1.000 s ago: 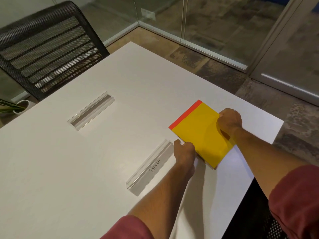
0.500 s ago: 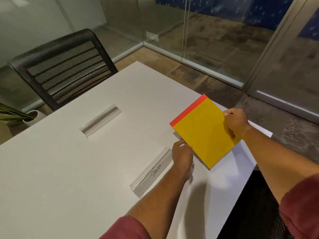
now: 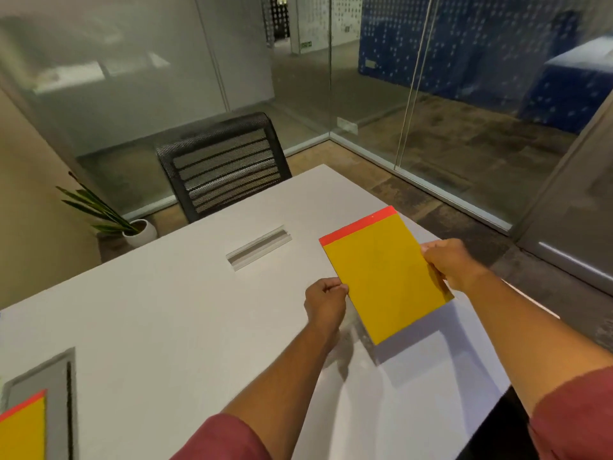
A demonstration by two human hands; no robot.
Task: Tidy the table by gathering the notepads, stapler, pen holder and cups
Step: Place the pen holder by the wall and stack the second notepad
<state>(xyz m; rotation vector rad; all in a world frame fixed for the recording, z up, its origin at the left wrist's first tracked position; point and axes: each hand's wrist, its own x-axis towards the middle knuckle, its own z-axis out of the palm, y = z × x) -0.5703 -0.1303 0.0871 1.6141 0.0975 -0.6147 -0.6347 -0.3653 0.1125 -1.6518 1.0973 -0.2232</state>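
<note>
Both hands on the yellow notepad (image 3: 384, 277): left hand (image 3: 326, 303) pinches its near-left edge w/ curled fingers, right hand (image 3: 451, 263) grips the right edge, thumb on top. Pad is lifted clear of the white table (image 3: 166, 327), tilted, red binding strip at the far end; its shadow falls on the tabletop below and toward the person.

Relative to the held pad: a second yellow notepad (image 3: 21, 429) lies well apart, far to the near-left, at the frame corner, just beside a grey cable hatch (image 3: 49, 383). A slim grey slot (image 3: 258, 247) in the tabletop sits a bit left and beyond. Black mesh chair (image 3: 222, 164) is farther back-left, potted plant (image 3: 132, 227) on the floor left of that. Stapler, pen holder, cups: not in view.

Step in hand, as I read it: gathering notepads, first pad picked up, not yet put w/ anything. Next move prob calls for carrying it across to the near-left and laying it square on or beside the other pad. One hand would do for a light pad, freeing the other. Keep it level so pages don't flap; line up the red strips.
</note>
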